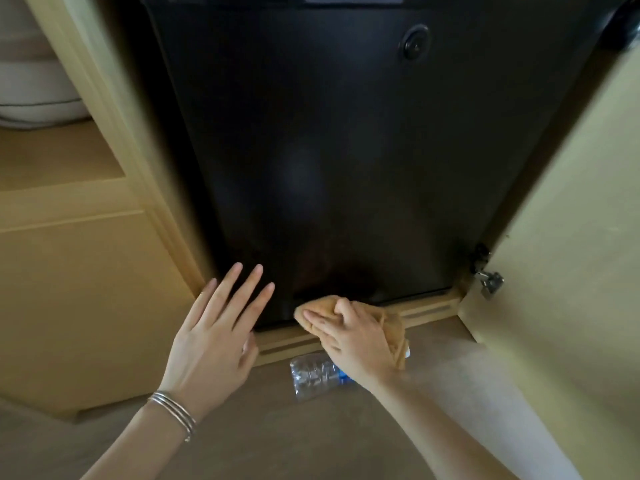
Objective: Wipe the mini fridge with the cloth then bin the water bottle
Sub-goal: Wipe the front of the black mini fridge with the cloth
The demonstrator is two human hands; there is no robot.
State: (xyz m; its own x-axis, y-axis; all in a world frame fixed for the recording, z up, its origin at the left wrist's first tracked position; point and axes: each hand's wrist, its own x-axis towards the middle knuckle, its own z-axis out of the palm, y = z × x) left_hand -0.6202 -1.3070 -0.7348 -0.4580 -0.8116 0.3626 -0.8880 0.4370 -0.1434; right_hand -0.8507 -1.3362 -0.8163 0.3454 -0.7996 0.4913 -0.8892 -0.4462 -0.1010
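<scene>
The black mini fridge [346,150] fills a wooden cabinet niche, its door shut and a round lock near the top right. My right hand [353,337] presses a yellow-orange cloth [388,323] against the bottom edge of the fridge door. My left hand [214,334] lies flat with fingers spread on the door's lower left corner, holding nothing. A clear plastic water bottle [311,374] with a blue label lies on its side on the floor just below my right hand, partly hidden by my wrist.
The open cabinet door [571,254] stands at the right with a metal hinge [488,280] near its bottom. Wooden cabinet panels and a shelf [59,154] with white rounded items are at the left. Beige floor [277,438] lies in front.
</scene>
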